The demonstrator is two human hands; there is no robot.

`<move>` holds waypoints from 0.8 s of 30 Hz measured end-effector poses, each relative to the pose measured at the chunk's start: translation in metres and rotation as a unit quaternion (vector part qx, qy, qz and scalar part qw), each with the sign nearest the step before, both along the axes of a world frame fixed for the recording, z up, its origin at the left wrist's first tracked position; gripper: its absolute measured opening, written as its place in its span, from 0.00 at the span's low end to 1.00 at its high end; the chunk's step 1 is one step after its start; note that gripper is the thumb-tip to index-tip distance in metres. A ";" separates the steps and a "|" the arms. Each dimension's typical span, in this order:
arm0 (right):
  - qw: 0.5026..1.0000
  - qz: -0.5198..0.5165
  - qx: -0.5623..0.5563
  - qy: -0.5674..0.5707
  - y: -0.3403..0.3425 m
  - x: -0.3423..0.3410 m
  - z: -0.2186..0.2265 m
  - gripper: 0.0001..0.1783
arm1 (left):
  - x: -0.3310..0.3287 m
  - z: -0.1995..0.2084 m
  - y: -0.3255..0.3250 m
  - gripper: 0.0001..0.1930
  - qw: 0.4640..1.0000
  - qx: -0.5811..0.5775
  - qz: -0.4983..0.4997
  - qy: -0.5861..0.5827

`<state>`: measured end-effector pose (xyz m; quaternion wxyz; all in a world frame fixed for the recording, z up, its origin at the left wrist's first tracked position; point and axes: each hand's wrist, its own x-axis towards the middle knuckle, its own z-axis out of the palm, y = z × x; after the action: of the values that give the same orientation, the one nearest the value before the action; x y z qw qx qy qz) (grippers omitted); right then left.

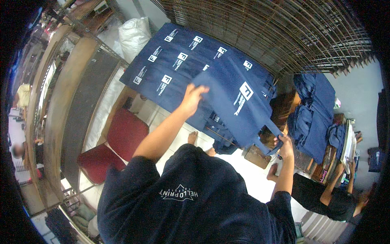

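I hold a navy tote bag with a white printed emblem, slanting in front of me over a table spread with similar navy printed fabric pieces. My right hand is closed around the bag's strap handles at its lower right end. At the bag's left side, near a corner, my left hand touches the cloth. Motion smears its fingertips, so whether they grip the edge is unclear. Part of the fabric on the table is hidden behind the bag.
A rusty wire rack hangs over the far side. Navy bags lie piled on a right-hand table, near another person. A red chair stands left, with a white sack behind. A wooden box sits below.
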<state>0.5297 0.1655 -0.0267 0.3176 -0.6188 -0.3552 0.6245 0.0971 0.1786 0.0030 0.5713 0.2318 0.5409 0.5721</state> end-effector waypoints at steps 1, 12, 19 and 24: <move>0.999 -0.004 0.013 -0.030 0.007 0.007 -0.013 0.09 | -0.009 -0.025 -0.015 0.14 0.999 -0.026 -0.021 0.020; 0.935 0.051 -0.041 -0.349 0.008 -0.023 -0.217 0.15 | -0.022 -0.332 -0.093 0.16 0.965 -0.243 0.018 0.097; 0.884 0.021 -0.040 -0.465 0.011 -0.035 -0.217 0.13 | -0.033 -0.356 -0.089 0.15 0.932 -0.293 0.029 0.213; 0.873 -0.010 0.021 -0.488 0.002 -0.020 -0.234 0.14 | -0.035 -0.334 -0.081 0.15 0.928 -0.318 -0.009 0.194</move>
<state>0.5100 0.1674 -0.2607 0.1232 -0.8417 -0.4716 0.2322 0.0622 0.0978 -0.3307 0.5041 0.1496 0.7925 0.3090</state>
